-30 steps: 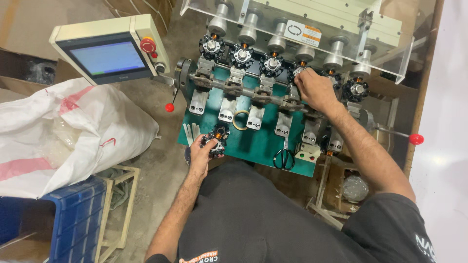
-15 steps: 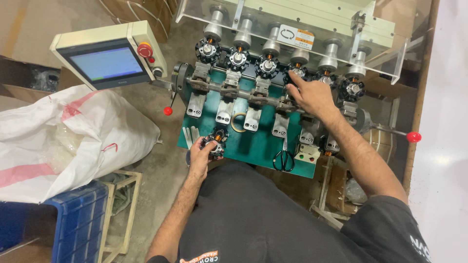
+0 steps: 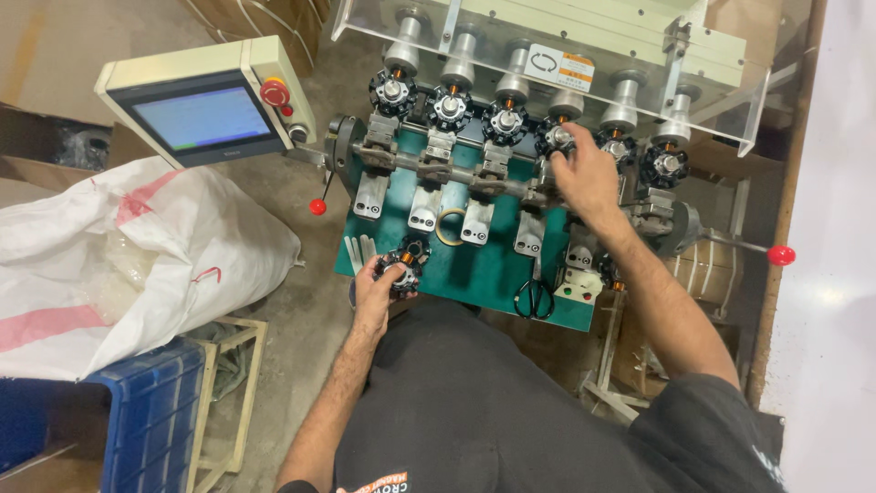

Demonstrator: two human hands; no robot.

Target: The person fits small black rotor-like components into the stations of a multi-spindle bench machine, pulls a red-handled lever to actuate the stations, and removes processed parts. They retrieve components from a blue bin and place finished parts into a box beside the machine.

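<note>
- The winding machine's table [image 3: 474,265] is sitting right in front of the person, with a row of six spindles [image 3: 502,119] running along its far side under a clear guard [image 3: 547,36].
- The right hand [image 3: 584,173] is resting on the fourth wound core [image 3: 557,137] from the left in that row.
- The left hand [image 3: 379,288] is gripping a loose core [image 3: 401,274] at the table's near left corner, with another core [image 3: 415,248] lying just behind it.
- Scissors [image 3: 534,299] are lying on the near edge, right of the left hand.
- A tape ring [image 3: 449,226] is sitting mid-table.
- The touchscreen panel [image 3: 205,110] is hanging left of the machine, above a sack [image 3: 137,256].
- A crate [image 3: 146,420] is sitting nearer than the sack, at lower left.
</note>
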